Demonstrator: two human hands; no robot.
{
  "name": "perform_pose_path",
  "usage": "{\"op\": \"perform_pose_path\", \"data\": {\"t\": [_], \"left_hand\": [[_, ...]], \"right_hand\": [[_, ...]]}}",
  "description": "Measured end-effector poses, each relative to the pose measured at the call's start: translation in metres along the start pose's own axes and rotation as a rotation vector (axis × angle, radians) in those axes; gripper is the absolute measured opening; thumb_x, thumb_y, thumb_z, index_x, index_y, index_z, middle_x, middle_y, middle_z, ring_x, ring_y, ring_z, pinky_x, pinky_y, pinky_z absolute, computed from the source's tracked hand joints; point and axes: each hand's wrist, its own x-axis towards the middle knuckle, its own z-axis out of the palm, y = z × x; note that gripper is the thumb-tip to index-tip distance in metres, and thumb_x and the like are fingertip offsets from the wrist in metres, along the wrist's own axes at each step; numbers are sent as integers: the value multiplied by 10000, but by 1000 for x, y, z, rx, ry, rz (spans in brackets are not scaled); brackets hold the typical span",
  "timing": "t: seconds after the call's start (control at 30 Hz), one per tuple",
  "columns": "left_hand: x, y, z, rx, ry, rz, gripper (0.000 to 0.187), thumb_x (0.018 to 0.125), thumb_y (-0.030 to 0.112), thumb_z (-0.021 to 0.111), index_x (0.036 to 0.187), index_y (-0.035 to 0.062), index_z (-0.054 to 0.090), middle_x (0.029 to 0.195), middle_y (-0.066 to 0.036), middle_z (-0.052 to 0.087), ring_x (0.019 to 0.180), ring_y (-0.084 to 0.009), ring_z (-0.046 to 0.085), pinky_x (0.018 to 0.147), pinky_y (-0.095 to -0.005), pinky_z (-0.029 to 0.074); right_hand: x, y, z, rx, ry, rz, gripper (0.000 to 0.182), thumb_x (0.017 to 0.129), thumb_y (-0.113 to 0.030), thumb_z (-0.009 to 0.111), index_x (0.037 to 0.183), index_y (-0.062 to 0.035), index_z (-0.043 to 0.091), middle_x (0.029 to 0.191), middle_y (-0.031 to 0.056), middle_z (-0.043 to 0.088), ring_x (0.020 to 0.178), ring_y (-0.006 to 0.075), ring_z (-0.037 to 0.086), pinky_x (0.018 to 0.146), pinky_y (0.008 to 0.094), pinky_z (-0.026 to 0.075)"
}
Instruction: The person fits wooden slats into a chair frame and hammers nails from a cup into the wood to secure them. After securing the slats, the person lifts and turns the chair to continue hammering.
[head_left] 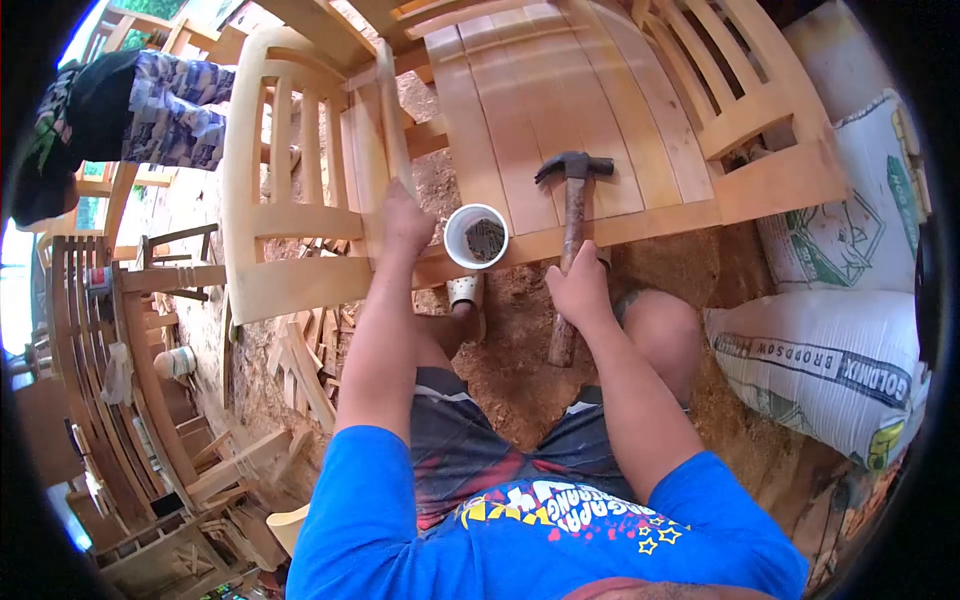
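My right hand [583, 287] is wrapped round the wooden handle of a claw hammer [574, 205], whose dark head lies over the bench seat. With closed fingers, my left hand [407, 222] grips the near end of a narrow wooden slat [392, 115], which points away from me over a gap in the seat. Between my hands, a white plastic cup [456, 238] stands at the front edge of the seat, with small dark pieces that look like nails inside. The wooden bench [535, 110] has flat seat boards on the right and slatted arms at both ends.
White printed sacks [810, 350] lie to the right. Wood scraps [310, 370] litter the dirt floor on the left. Another person in patterned shorts [180, 110] stands at the upper left. Stacked wooden furniture parts [150, 390] line the left side.
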Motion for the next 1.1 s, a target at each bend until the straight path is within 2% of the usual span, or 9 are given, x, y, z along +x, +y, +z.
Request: {"op": "perform_pose_path", "data": {"t": [0.1, 0.2, 0.43, 0.53, 0.63, 0.73, 0.83, 0.93, 1.1], "left_hand": [[3, -9, 38, 94, 286, 151, 881, 766, 39, 701, 1541, -142, 322, 1491, -357, 497, 1384, -462, 513, 1192, -451, 430], [6, -19, 24, -69, 231, 15, 823, 750, 38, 655, 1532, -54, 416, 1190, -303, 707, 1098, -457, 694, 985, -481, 554], [-12, -22, -36, -834, -59, -188, 632, 779, -93, 516, 1384, 53, 627, 869, -118, 690, 774, -208, 652, 681, -362, 535], [-19, -1, -25, -501, 55, -149, 607, 798, -53, 576, 1393, 67, 611, 925, -145, 728, 812, -281, 697, 740, -407, 562], [1, -6, 7, -481, 47, -36, 710, 803, 50, 691, 1497, 112, 551, 1200, -230, 719, 1077, -372, 711, 939, -432, 569], [15, -14, 34, -419, 170, 156, 940, 756, 146, 793, 1617, 222, 425, 1552, -294, 482, 1361, -430, 564, 1151, -434, 465], [9, -3, 28, -337, 117, 65, 1073, 670, 181, 823, 1643, 236, 372, 1638, -270, 339, 1462, -400, 464, 1237, -390, 375], [8, -5, 25, -313, 99, 100, 1175, 695, 290, 885, 1682, 330, 250, 1697, -303, 158, 1446, -475, 454, 1212, -459, 412], [-14, 9, -16, -262, -67, -82, 1088, 717, 333, 879, 1650, 393, 322, 1638, -272, 259, 1461, -495, 412, 1177, -504, 448]], "right_hand": [[1, 2, 2, -15, 28, -26, 555, 885, -195, 740, 1243, 93, 429, 1145, 351, 643, 1101, 514, 650, 967, 535, 521], [0, 6, 2, -43, 59, -62, 566, 889, -194, 731, 1259, 91, 411, 1130, 372, 649, 1082, 533, 653, 963, 555, 527], [3, 1, 12, -64, 83, -32, 583, 887, -203, 722, 1272, 96, 404, 1136, 390, 646, 1087, 531, 654, 971, 566, 521], [4, -2, 17, -84, 54, 0, 592, 885, -203, 721, 1281, 101, 404, 1135, 381, 650, 1095, 523, 654, 972, 557, 520], [5, -7, 23, -111, 77, 5, 582, 882, -204, 723, 1267, 102, 413, 1133, 371, 652, 1101, 514, 656, 971, 543, 519], [9, -1, 28, -111, 97, 2, 573, 880, -211, 726, 1253, 101, 422, 1132, 363, 653, 1102, 508, 657, 971, 533, 519], [10, 0, 28, -115, 102, -1, 568, 880, -213, 730, 1241, 103, 425, 1134, 364, 653, 1102, 509, 658, 974, 530, 518], [8, -9, 28, -120, 94, 31, 565, 879, -211, 734, 1233, 104, 426, 1137, 370, 652, 1102, 512, 660, 980, 531, 518], [9, -7, 30, -140, 115, 12, 555, 883, -209, 737, 1221, 99, 422, 1140, 378, 653, 1110, 516, 661, 988, 535, 517]]}}
